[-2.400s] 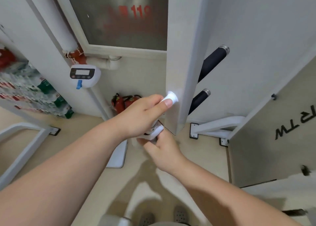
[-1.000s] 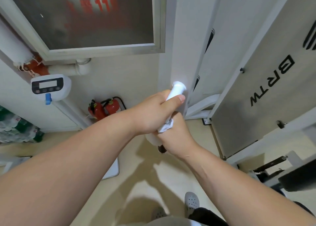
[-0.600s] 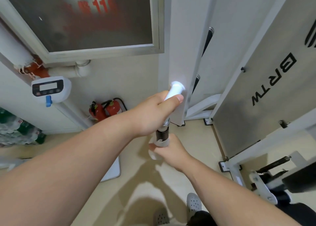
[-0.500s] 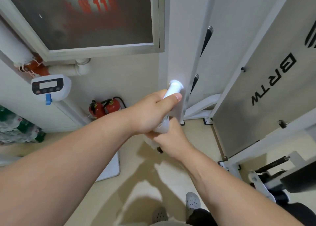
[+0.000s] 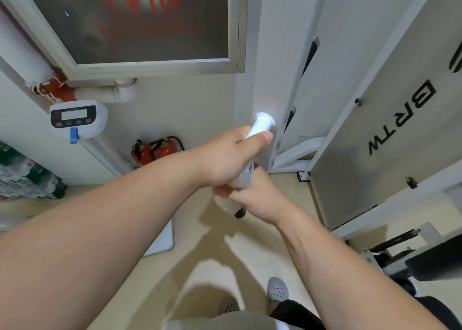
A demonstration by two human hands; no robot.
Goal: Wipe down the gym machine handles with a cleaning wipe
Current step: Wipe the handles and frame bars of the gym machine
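A gym machine handle [image 5: 261,123] with a white flared top end stands nearly upright in front of the white machine column [image 5: 272,54]. My left hand [image 5: 225,159] is wrapped around its upper part, thumb near the top. Directly below, touching the left hand, my right hand [image 5: 260,199] grips the handle through a white cleaning wipe [image 5: 240,181]. A fold of the wipe sticks out under the right hand. The handle's dark lower tip [image 5: 239,214] peeks out beneath the wipe; the rest of the shaft is hidden by both hands.
Two black grips [image 5: 310,54] sit behind the column. A grey panel lettered BRTW [image 5: 387,154] stands right, more machine parts [image 5: 400,239] below it. Fire extinguishers [image 5: 155,151], a white meter [image 5: 75,117], packed bottles [image 5: 25,179] and a floor pad [image 5: 162,239] lie left. My shoes [image 5: 277,289] are below.
My right hand with the wipe slid down the handle, baring a dark stretch of shaft, then came back up against my left hand. My left hand kept its grip.
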